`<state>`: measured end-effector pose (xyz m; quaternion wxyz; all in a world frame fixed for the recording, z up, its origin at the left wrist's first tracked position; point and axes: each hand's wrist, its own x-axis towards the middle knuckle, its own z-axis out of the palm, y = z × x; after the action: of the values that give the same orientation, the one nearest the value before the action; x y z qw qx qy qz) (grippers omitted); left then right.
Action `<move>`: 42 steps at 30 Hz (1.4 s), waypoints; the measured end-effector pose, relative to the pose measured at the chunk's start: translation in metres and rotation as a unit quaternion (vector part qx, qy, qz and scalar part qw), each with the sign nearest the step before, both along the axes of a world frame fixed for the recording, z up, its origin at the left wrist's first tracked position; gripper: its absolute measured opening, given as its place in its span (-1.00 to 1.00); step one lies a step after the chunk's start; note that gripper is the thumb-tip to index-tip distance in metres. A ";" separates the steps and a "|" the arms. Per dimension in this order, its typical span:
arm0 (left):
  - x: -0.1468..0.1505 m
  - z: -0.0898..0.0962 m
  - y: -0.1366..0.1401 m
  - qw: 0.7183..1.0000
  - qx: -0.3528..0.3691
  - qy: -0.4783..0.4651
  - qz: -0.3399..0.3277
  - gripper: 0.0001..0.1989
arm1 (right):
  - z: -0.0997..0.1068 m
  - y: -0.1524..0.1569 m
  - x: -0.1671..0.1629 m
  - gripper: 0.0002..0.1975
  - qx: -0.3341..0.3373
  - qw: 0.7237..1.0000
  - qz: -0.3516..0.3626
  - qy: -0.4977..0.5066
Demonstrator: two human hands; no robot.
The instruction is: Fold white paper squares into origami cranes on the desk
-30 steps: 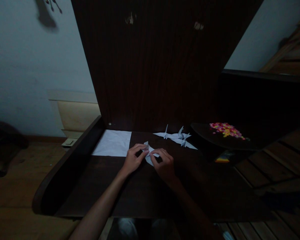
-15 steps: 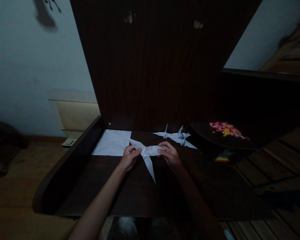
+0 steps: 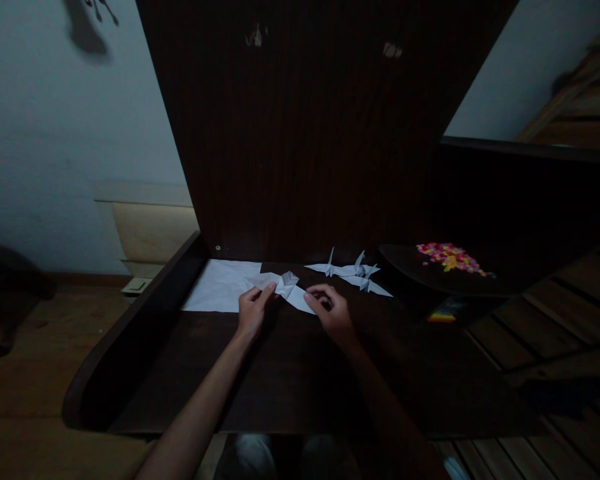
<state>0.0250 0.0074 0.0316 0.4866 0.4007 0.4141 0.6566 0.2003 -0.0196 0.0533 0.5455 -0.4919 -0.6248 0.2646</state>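
Note:
A white folded paper crane [image 3: 286, 288] is held between my two hands, just above the dark desk. My left hand [image 3: 253, 310] pinches its left part with the thumb on top. My right hand [image 3: 333, 313] pinches the tip of its right part between thumb and fingers. A pleated flap stands up in the middle of the fold. Behind my left hand a flat sheet of white paper [image 3: 220, 283] lies on the desk. Several finished paper cranes [image 3: 363, 272] lie further back, right of the middle.
A dark raised board [image 3: 300, 133] closes off the back of the desk [image 3: 280, 380]. On the left runs a low side panel [image 3: 135, 340]. At the right, a dark corner shelf [image 3: 400, 263] carries a heap of small pink, red and yellow pieces [image 3: 453, 259].
The paper crane has been turned in my hands: its long point no longer hangs towards me, and a pleated flap now shows on top. My right hand has shifted slightly left.

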 end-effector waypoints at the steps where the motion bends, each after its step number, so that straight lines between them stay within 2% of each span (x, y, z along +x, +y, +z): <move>1: 0.000 0.001 -0.002 0.999 0.012 0.033 -0.001 -0.70 | 0.000 0.000 -0.003 -0.77 -0.016 1.000 0.024 0.003; 3: -0.001 0.003 -0.005 0.996 0.034 0.083 -0.010 -0.73 | -0.001 0.000 -0.006 -0.77 -0.050 0.996 0.067 0.016; 6: 0.000 0.006 -0.008 0.993 0.052 0.103 -0.030 -0.74 | -0.003 0.001 -0.005 -0.77 -0.078 0.990 0.110 0.039; 12: -0.001 0.004 -0.006 0.996 0.031 0.075 -0.039 -0.73 | -0.002 0.000 0.002 -0.77 -0.075 0.991 0.095 0.060; 15: -0.004 0.004 -0.008 0.992 0.060 0.065 -0.091 -0.76 | -0.001 -0.001 0.006 -0.80 -0.056 0.994 0.083 0.043; 18: -0.006 0.007 -0.012 0.981 0.107 0.071 -0.148 -0.70 | 0.001 -0.001 0.009 -0.81 -0.046 0.995 0.086 0.033; 24: -0.008 0.007 -0.015 0.961 0.140 0.112 -0.210 -0.60 | 0.007 -0.004 0.016 -0.82 -0.047 0.990 0.123 0.046; 29: -0.014 0.010 -0.015 0.935 0.184 0.134 -0.272 -0.47 | 0.005 -0.006 0.023 -0.84 -0.053 0.993 0.105 0.026; 32: -0.015 0.010 -0.013 0.928 0.179 0.106 -0.308 -0.37 | 0.000 -0.005 0.030 -0.82 -0.062 0.994 0.088 0.032; 37: -0.011 0.008 -0.012 0.920 0.157 0.003 -0.360 -0.26 | -0.009 -0.005 0.036 -0.83 -0.062 0.995 0.074 0.023; 42: -0.010 0.014 -0.014 0.927 0.105 -0.054 -0.357 -0.26 | -0.012 -0.005 0.036 -0.86 -0.034 0.998 0.055 -0.017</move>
<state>0.0147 -0.0064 0.0455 0.6654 0.5349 0.1452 0.5000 0.2365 -0.0244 0.0414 0.5028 -0.4789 -0.6508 0.3071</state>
